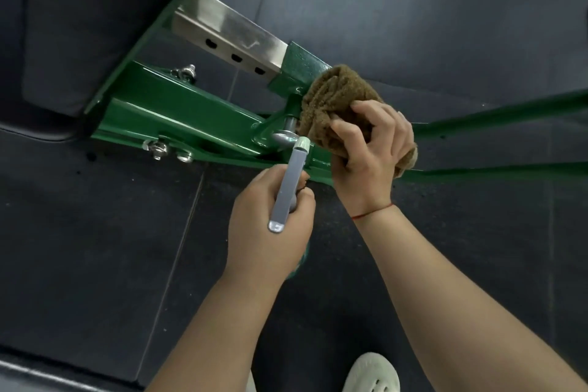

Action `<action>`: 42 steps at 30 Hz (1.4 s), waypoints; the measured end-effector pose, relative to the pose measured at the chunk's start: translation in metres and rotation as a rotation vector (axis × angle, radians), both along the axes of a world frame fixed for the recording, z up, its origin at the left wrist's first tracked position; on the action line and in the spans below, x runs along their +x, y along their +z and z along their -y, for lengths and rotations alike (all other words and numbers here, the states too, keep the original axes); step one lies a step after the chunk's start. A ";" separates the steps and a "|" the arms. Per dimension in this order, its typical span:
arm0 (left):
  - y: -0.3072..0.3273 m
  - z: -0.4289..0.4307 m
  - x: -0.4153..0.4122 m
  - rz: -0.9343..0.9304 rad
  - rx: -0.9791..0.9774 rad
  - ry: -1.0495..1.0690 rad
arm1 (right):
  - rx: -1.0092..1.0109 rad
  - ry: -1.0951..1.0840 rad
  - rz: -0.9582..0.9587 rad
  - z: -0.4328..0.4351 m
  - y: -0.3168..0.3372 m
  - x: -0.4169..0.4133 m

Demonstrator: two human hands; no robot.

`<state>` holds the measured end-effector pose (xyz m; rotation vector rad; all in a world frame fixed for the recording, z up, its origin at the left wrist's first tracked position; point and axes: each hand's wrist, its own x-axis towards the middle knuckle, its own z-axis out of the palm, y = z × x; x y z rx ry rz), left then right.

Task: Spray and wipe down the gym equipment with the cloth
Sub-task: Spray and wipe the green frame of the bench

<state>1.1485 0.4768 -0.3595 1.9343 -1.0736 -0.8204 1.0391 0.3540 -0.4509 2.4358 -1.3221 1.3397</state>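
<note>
Wiping looks midway: right hand (372,143) clutches cloth (334,95) against green frame (178,108); left hand (267,232) grips spray bottle (291,181) just beside.

Dim, even light; glare on the steel plate (229,27), edges warped.
</note>
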 end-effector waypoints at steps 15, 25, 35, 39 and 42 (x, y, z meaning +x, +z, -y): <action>-0.066 0.008 0.030 0.050 -0.171 -0.094 | -0.229 -0.107 0.036 0.002 -0.042 0.021; -0.077 -0.009 0.040 -0.044 -0.105 -0.138 | -0.123 -0.296 -0.120 -0.011 -0.072 -0.025; -0.077 -0.004 0.034 0.014 -0.217 -0.221 | -0.187 -0.195 0.066 -0.017 -0.016 0.031; -0.079 -0.004 0.040 -0.026 -0.190 -0.239 | -0.247 -0.211 -0.049 -0.004 -0.030 0.014; -0.078 -0.002 0.041 -0.033 -0.200 -0.262 | -0.195 -0.260 -0.090 -0.007 -0.044 -0.009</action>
